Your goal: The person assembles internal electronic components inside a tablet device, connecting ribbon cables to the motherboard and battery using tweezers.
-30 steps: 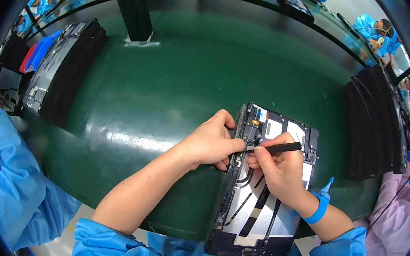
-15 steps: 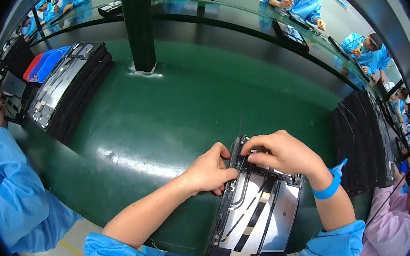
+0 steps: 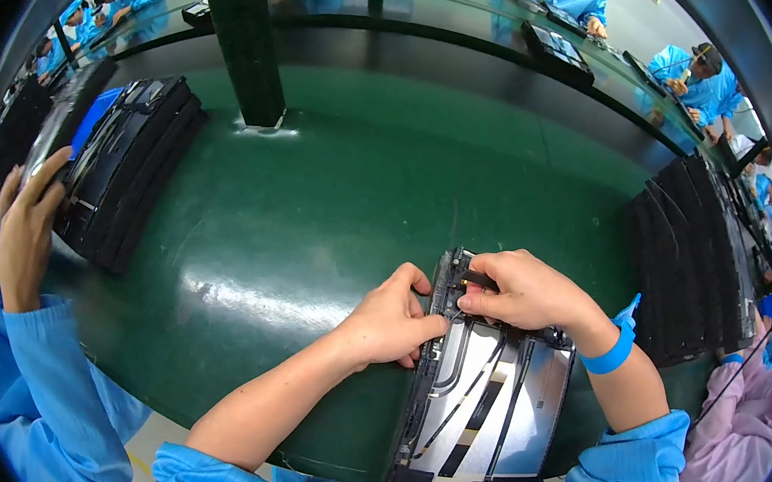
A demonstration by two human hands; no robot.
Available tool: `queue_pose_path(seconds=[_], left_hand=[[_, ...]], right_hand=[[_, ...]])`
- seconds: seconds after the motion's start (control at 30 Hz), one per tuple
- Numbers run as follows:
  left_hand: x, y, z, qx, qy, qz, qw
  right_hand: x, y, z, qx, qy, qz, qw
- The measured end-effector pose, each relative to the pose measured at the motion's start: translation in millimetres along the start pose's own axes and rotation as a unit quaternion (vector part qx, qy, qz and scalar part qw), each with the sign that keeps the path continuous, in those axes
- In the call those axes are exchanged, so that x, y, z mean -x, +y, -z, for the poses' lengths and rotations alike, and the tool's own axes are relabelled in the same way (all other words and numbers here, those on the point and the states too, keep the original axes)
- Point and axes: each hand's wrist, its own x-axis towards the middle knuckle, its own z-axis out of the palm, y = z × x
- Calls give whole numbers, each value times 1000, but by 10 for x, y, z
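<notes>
An opened flat electronic device (image 3: 536, 403), tablet-like, leans tilted at the table's near edge. Its inside shows a silver plate, thin black cables, a black-and-cream strip and dark parts along the upper end. My left hand (image 3: 385, 327) grips its upper left edge, thumb on top and fingers curled at the side. Over the upper end, my right hand (image 3: 535, 292) is closed in a pinch, with a small black piece (image 3: 477, 279) showing between thumb and forefinger. What exactly the piece is cannot be made out. A blue band (image 3: 615, 354) circles my right wrist.
Stacked dark device panels (image 3: 142, 167) stand at the left, beside a blue tray (image 3: 96, 120); a co-worker's hand (image 3: 27, 229) reaches in there. More black panels (image 3: 690, 258) are stacked at the right. A dark post (image 3: 248, 59) rises from the green table (image 3: 327, 209). People work beyond.
My right fingers have drawn together over the device's upper end. My left hand stays in place. At the left, the co-worker's hand has come forward over the stack and a dark panel is raised.
</notes>
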Motion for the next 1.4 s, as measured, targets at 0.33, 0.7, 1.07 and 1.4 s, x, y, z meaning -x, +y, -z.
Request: queue_pose_path(seconds=[0.33,0.7,1.07,1.4], left_hand=[[7,10,-10,-15,22,-1,1000],[299,-125,-246,-460,226,-346,786],[311,-144,-292,-538,185,-360,739],[325,-84,-287,-533,149,-326,767]], right_hand=[[-13,18,-34,0,33,-29,999],[13,28,-66,15,68,-20,997],[17,56,-66,12,60,-17,998],[38,56,-45,5,47,-31,998]])
